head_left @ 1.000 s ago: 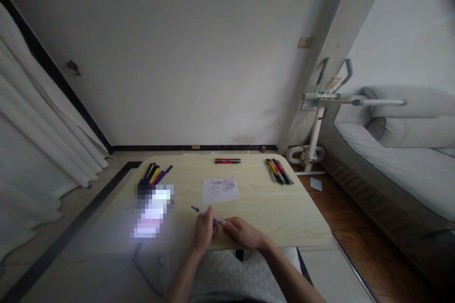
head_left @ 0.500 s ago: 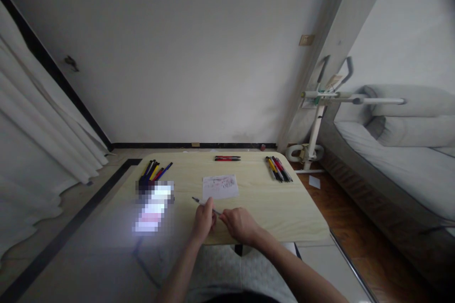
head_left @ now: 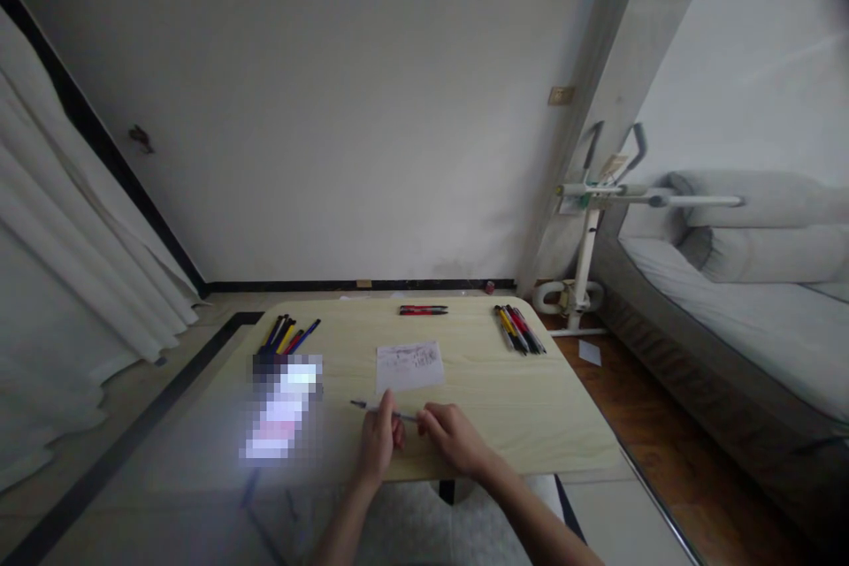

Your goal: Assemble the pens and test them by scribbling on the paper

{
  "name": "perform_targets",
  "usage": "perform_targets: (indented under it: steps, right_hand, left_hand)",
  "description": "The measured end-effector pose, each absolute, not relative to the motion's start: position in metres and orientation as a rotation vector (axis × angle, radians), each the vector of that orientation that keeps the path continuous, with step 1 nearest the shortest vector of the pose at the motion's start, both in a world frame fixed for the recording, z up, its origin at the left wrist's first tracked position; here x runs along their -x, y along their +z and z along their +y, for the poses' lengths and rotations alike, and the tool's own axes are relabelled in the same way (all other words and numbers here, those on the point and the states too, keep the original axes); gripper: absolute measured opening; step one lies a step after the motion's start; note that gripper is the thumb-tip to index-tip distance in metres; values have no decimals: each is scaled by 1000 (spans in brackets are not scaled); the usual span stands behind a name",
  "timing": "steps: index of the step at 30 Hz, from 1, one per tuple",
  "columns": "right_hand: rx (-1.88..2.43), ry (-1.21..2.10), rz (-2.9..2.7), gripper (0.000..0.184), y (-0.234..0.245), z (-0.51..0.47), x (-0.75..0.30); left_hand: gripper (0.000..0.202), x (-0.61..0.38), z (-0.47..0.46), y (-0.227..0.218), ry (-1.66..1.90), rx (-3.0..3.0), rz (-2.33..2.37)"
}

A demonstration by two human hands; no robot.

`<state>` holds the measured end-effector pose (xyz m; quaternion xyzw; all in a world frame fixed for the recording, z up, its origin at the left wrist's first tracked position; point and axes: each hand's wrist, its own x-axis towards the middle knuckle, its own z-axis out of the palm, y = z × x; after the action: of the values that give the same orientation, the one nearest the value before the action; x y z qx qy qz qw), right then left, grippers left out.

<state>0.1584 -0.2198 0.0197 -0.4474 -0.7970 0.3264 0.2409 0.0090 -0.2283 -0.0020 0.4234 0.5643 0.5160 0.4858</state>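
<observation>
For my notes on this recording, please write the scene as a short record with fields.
Left hand: holds a pen around its middle
Right hand: closed at the pen's other end
Paper: marked, flat on the table
Far edge: two red-and-black pens
Far right: mixed pen bunch
Far left: another pen group, partly pixelated

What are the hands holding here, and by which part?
A pen: the left hand grips it around the middle, and the right hand holds the end at picture right.
</observation>
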Motion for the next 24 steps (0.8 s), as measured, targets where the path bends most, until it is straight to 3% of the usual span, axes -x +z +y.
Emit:
perform_targets:
  steps: [24]
  right_hand:
    - [1219,970,-1948,43,4,-232,-158]
  left_hand:
    - [47,-8,-228,2,1291,-1053,1347]
